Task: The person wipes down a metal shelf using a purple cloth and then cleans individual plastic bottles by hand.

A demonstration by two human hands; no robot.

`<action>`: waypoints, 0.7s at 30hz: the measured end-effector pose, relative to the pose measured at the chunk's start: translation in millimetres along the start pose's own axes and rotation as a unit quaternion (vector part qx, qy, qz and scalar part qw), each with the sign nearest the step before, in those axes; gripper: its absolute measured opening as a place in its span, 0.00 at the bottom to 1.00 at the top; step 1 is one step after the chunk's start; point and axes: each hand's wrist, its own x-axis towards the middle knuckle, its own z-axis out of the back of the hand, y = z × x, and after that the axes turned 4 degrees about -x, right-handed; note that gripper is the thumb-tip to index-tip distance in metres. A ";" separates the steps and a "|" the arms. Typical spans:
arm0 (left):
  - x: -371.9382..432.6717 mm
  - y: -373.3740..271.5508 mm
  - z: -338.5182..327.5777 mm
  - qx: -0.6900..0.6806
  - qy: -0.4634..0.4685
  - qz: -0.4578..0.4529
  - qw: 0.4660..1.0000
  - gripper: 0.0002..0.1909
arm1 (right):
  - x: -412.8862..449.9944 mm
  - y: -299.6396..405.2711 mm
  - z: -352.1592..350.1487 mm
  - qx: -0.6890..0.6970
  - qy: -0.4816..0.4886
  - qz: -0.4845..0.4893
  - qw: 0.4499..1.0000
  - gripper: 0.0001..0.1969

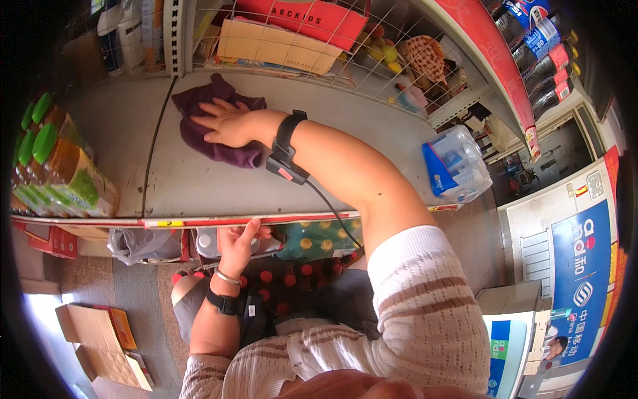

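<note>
My right hand (227,122) lies flat with its fingers spread on a crumpled purple cloth (219,153). The cloth rests on a grey metal shelf board (319,169), near a black seam across it. At the board's front, my left hand (237,242) holds the red-and-white edge strip (199,221), thumb against it and fingers partly hidden below. A black strap with a small box and cable is on my right wrist; my left wrist carries a bracelet and a black band.
Green-capped drink bottles (50,154) stand at the left. A plastic-wrapped pack (456,164) sits at the shelf's right end. Behind runs a wire grid (299,60). Below are packed bottles (319,239) and a plastic bag (144,244). An opened carton (104,349) lies on the floor.
</note>
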 end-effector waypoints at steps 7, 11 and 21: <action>-6.5 5.4 7.5 0.010 -0.023 -0.039 0.999 0.15 | -44.9 -85.9 -8.6 0.035 0.008 -0.144 0.989 0.32; -3.5 5.2 6.8 0.044 -0.009 0.034 0.998 0.14 | -120.4 -170.0 -24.8 0.037 0.031 -0.217 0.975 0.34; 0.7 9.5 -0.3 0.007 -0.040 -0.003 0.999 0.13 | -277.3 -265.3 -66.3 0.091 0.035 -0.440 0.893 0.36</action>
